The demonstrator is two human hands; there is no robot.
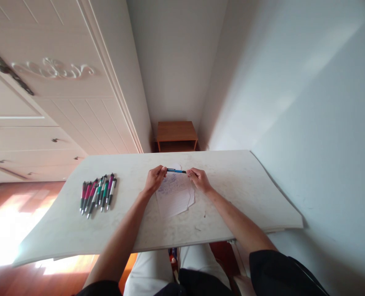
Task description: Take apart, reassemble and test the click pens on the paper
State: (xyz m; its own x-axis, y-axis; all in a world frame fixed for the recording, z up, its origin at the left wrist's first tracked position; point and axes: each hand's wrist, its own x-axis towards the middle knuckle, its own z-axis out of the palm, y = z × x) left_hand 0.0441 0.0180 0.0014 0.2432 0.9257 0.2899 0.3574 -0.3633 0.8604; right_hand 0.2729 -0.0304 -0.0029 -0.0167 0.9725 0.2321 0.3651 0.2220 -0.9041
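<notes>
A blue pen [175, 170] with black ends is held level between both hands, above a scribbled sheet of white paper [174, 197]. My left hand [154, 179] pinches the pen's left end. Closed fingers of my right hand [199, 179] grip its right end. Both hands hover just over the white table [241, 185], near its far edge. The paper lies flat under them, with torn edges on its right side.
Several pens [98, 194] in pink, green and white lie side by side at the table's left. A small wooden side table [176, 135] stands beyond, between a white wardrobe [62, 102] and the wall. Wooden floor shows on the left.
</notes>
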